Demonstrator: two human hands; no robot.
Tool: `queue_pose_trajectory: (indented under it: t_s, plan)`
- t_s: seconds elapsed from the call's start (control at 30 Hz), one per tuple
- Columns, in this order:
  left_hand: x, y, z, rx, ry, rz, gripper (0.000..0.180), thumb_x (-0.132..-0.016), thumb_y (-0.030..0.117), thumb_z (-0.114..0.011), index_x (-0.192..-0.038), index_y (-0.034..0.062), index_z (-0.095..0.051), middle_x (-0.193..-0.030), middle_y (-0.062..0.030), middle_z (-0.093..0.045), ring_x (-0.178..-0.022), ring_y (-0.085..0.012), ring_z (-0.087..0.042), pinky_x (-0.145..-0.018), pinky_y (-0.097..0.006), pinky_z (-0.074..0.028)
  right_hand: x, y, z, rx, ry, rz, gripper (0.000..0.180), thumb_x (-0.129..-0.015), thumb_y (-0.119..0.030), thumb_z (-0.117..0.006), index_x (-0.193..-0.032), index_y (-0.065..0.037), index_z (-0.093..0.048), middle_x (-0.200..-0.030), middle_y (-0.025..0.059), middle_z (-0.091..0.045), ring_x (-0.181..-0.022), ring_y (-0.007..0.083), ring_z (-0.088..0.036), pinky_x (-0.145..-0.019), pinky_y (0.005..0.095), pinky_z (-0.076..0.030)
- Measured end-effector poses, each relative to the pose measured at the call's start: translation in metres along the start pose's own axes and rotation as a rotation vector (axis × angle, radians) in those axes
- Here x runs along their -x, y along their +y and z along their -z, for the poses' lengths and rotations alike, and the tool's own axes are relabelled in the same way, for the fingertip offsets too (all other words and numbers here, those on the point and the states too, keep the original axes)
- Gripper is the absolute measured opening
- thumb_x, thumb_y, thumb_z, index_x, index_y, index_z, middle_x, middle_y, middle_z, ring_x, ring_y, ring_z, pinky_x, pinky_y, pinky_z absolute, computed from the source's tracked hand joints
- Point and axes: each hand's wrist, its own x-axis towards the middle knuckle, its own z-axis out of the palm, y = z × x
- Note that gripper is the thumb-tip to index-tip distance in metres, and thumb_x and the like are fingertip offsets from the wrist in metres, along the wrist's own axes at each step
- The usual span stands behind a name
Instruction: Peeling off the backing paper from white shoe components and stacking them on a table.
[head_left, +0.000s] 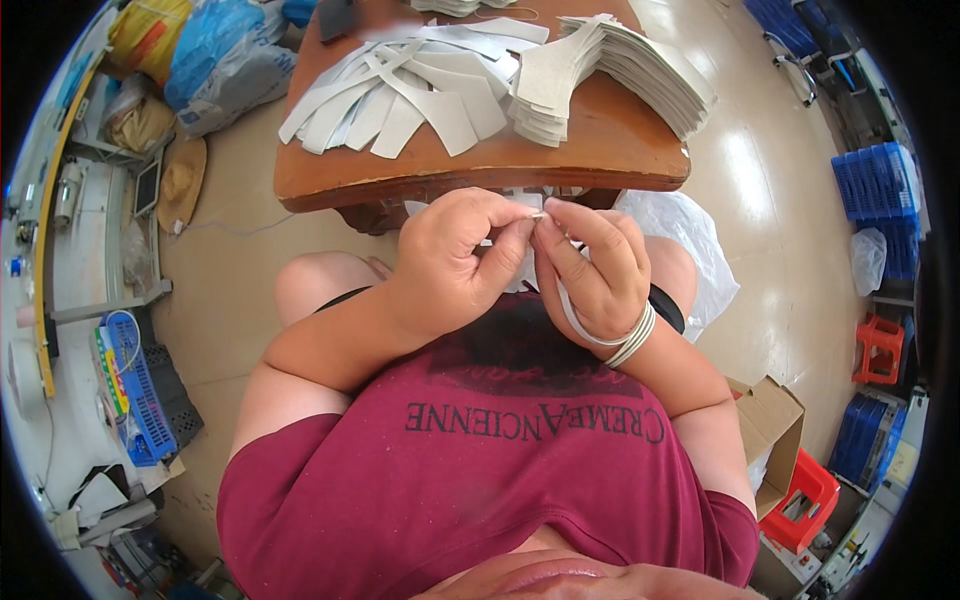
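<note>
The person has a tiny white bit [537,214] pinched between both hands, just off the near edge of the brown wooden tabletop [620,160]; it looks pale and thin, mostly covered by the fingers, and is too small for me to say what it is. The left hand [455,245] has its thumb and forefinger closed narrowly on one side of it, and the right hand [600,265] has its fingers drawn in tight on the other. Several turns of white cord [633,342] circle the right wrist, one strand running up along the hand. On the tabletop, off-white curved pieces [475,100] lie fanned loosely over one another, and to their right sits a thick, bent stack [645,75] of similar ones. A crumpled white plastic bag [700,250] rests beside the right knee; what it holds I can't tell. A yellow bag [145,38] and a blue-and-white bag [220,75] bulge at the far left, their insides hidden. By the right arm stands an open cardboard box [775,430] with something whitish inside, and blue plastic baskets [875,185] are stacked farther right, contents unclear.
</note>
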Motion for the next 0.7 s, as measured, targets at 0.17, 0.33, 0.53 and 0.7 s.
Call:
queue_pose_trajectory:
  t_s: [0.17, 0.33, 0.53, 0.7]
  plan:
    - [0.001, 0.002, -0.001, 0.043, -0.031, 0.040, 0.007, -0.089, 0.003, -0.070, -0.095, -0.0002, -0.068, -0.084, -0.0124, -0.068, -0.069, -0.0214, -0.067, -0.059, -0.030, -0.052, 0.002, 0.001, -0.006, 0.103, 0.072, 0.027, 0.028, -0.068, 0.002, -0.075, -0.096, 0.003, -0.072, -0.107, 0.0101, -0.064, -0.081, 0.0234, -0.060, -0.071, 0.0356, -0.050]
    - [0.006, 0.002, -0.003, 0.252, 0.021, 0.215, 0.008, -0.094, 0.004, -0.067, -0.098, -0.0019, -0.068, -0.086, -0.0089, -0.068, -0.071, -0.0136, -0.067, -0.061, -0.025, -0.052, -0.001, 0.004, -0.009, 0.072, 0.051, 0.126, 0.028, -0.067, 0.001, -0.073, -0.095, 0.004, -0.071, -0.107, 0.0103, -0.064, -0.087, 0.0237, -0.062, -0.075, 0.0371, -0.050]
    - [0.003, 0.008, 0.000, 0.219, -0.072, 0.262, 0.012, -0.099, 0.006, -0.060, -0.103, -0.0035, -0.066, -0.094, -0.0068, -0.067, -0.082, -0.0104, -0.065, -0.072, -0.024, -0.053, -0.013, 0.000, 0.003, -0.018, -0.024, 0.035, 0.025, -0.066, 0.002, -0.072, -0.092, 0.002, -0.071, -0.106, 0.0094, -0.066, -0.093, 0.0243, -0.065, -0.078, 0.0374, -0.052]
    - [0.009, 0.010, -0.001, 0.180, -0.023, 0.257, 0.012, -0.099, 0.007, -0.060, -0.102, -0.0034, -0.066, -0.092, -0.0059, -0.068, -0.080, -0.0096, -0.064, -0.072, -0.024, -0.052, -0.017, -0.004, 0.016, -0.110, -0.020, -0.005, 0.025, -0.066, 0.003, -0.072, -0.091, -0.001, -0.070, -0.105, 0.0089, -0.067, -0.095, 0.0258, -0.067, -0.080, 0.0379, -0.052]
